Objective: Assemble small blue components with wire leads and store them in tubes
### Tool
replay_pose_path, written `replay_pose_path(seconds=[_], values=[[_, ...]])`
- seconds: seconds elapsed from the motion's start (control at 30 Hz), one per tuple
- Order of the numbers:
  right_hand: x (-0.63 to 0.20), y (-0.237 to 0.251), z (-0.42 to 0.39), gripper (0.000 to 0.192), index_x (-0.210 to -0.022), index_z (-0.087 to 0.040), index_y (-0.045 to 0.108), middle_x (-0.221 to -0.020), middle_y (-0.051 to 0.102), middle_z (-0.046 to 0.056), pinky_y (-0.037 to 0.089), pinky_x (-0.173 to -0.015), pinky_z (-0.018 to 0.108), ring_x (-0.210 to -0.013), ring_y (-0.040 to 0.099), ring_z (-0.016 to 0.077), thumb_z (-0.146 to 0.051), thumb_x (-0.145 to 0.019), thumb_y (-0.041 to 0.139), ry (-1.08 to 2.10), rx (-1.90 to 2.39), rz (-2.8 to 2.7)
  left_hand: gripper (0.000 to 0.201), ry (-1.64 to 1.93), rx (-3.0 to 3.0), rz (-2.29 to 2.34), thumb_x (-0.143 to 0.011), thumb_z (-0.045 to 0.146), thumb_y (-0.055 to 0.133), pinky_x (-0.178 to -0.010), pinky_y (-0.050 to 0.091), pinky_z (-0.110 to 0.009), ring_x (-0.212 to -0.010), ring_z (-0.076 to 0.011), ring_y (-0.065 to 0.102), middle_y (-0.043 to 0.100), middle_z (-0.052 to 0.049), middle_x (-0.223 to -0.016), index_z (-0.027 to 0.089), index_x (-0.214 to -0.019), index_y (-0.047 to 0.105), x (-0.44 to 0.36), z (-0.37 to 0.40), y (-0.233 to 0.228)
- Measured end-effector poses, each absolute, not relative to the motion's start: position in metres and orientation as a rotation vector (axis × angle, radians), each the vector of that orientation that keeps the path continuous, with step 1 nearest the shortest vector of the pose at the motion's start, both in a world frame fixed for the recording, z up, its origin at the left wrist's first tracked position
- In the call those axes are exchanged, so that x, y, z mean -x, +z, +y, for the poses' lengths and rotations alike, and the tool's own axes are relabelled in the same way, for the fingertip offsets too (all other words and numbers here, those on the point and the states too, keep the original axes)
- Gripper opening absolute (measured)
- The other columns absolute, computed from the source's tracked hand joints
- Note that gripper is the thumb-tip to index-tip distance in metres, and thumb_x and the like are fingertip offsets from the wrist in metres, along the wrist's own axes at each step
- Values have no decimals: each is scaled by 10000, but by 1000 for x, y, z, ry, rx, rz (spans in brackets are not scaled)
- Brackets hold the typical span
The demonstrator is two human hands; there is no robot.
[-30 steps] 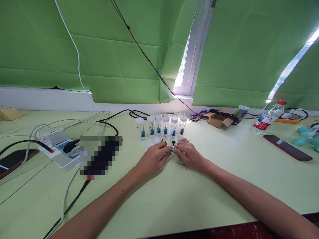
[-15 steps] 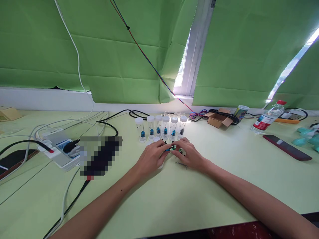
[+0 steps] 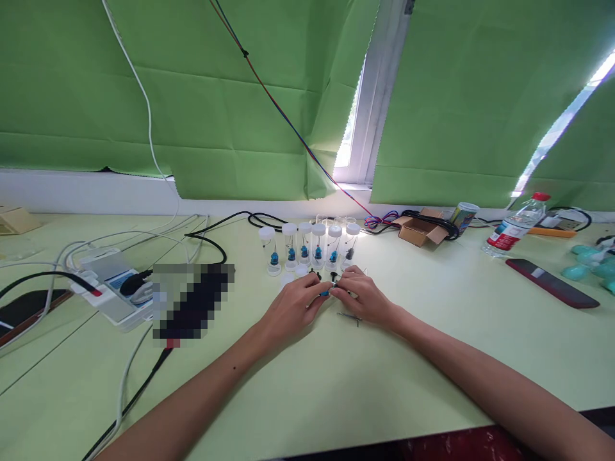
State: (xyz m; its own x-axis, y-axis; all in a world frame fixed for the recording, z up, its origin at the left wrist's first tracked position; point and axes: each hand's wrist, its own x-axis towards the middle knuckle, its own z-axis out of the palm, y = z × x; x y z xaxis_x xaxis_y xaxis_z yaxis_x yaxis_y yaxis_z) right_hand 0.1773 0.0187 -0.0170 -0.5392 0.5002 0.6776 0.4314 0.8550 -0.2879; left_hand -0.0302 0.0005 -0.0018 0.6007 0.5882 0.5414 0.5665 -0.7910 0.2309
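Note:
My left hand (image 3: 294, 302) is closed in a pinch on a small blue part (image 3: 325, 293), mostly covered by the fingers. Meeting it from the other side, my right hand (image 3: 364, 297) has its fingertips pressed together at a small black piece (image 3: 333, 276). Whether the two pieces are joined, I cannot tell. Just below the right fingers a thin metal rod-like tool (image 3: 349, 316) lies on the table. Behind both hands stands a row of several clear tubes (image 3: 318, 246) with white caps, most with a blue piece and thin wire inside.
On the left are a white power strip (image 3: 115, 307) with cables and a pixelated dark object (image 3: 196, 304). An open cardboard box (image 3: 420, 230), a can (image 3: 464, 218), a red-capped bottle (image 3: 516, 227) and a dark flat case (image 3: 552, 283) are to the right.
Both hands stay together with small finger shifts. Green glints between the fingertips no longer show, and neither does a white patch under my left hand.

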Motion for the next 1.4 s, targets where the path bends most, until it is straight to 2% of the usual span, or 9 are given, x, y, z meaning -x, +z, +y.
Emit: replay_pose_path(seconds=[0.27, 0.4, 0.47, 0.53, 0.77, 0.97, 1.2, 1.33, 1.4], values=[[-179, -20, 20, 394, -641, -204, 495, -559, 477, -9, 417, -761, 340, -553, 437, 139, -340, -1000, 406, 84, 699, -2220, 251, 970, -2809, 1010, -970, 238, 422, -596, 401, -239, -656, -129, 524, 552, -30, -788, 200, -1013, 666, 29, 0, 1], [-180, -17, 15, 180, -1005, -198, 587, -697, 618, 19, 435, -799, 363, -639, 517, 164, -352, -965, 503, 129, 723, -2176, 244, 1037, -2787, 1044, -968, 245, 436, -616, 421, -240, -687, -132, 553, 582, -38, -823, 202, -1070, 654, 30, 1, 2], [-180, -16, 13, 231, -1139, -201, 542, -743, 649, 27, 443, -802, 365, -694, 542, 181, -336, -952, 528, 152, 724, -2167, 237, 1053, -2773, 1053, -963, 240, 449, -629, 433, -240, -697, -132, 560, 589, -41, -840, 198, -1080, 651, 30, 1, 2], [-180, -15, 12, 227, -1159, -203, 525, -750, 652, 28, 446, -798, 363, -719, 547, 189, -304, -956, 518, 158, 718, -2180, 236, 1057, -2771, 1053, -961, 236, 454, -631, 438, -240, -694, -130, 560, 591, -39, -839, 201, -1091, 648, 31, 1, 1], [-180, -17, 17, 133, -1006, -194, 557, -742, 630, 35, 428, -788, 358, -666, 515, 172, -294, -978, 474, 116, 674, -2215, 239, 1041, -2788, 1020, -965, 236, 453, -610, 415, -233, -693, -127, 546, 584, -36, -841, 195, -1118, 632, 30, 3, -2], [-178, -18, 19, 303, -728, -194, 500, -595, 490, -11, 409, -741, 325, -562, 430, 133, -308, -999, 426, 64, 640, -2217, 241, 1000, -2802, 1001, -969, 234, 439, -615, 408, -232, -690, -127, 538, 570, -35, -834, 202, -1100, 638, 32, 4, -5], [-178, -17, 20, 374, -643, -194, 462, -554, 456, -19, 405, -742, 325, -546, 421, 126, -283, -1002, 410, 31, 640, -2205, 244, 965, -2822, 1000, -966, 227, 434, -624, 415, -238, -680, -127, 522, 567, -40, -829, 193, -1037, 665, 30, 2, -2], [-179, -16, 17, 168, -920, -187, 578, -656, 587, 8, 427, -778, 355, -610, 502, 151, -310, -979, 480, 63, 685, -2190, 244, 1037, -2814, 1034, -967, 229, 437, -604, 410, -233, -672, -125, 530, 578, -34, -813, 197, -1061, 660, 30, 1, 1], [-179, -15, 15, 179, -1080, -191, 557, -710, 633, 20, 438, -794, 370, -657, 534, 169, -318, -962, 516, 84, 696, -2185, 236, 1064, -2809, 1041, -961, 231, 454, -604, 416, -230, -675, -124, 538, 586, -33, -820, 194, -1080, 655, 30, 1, 2]])
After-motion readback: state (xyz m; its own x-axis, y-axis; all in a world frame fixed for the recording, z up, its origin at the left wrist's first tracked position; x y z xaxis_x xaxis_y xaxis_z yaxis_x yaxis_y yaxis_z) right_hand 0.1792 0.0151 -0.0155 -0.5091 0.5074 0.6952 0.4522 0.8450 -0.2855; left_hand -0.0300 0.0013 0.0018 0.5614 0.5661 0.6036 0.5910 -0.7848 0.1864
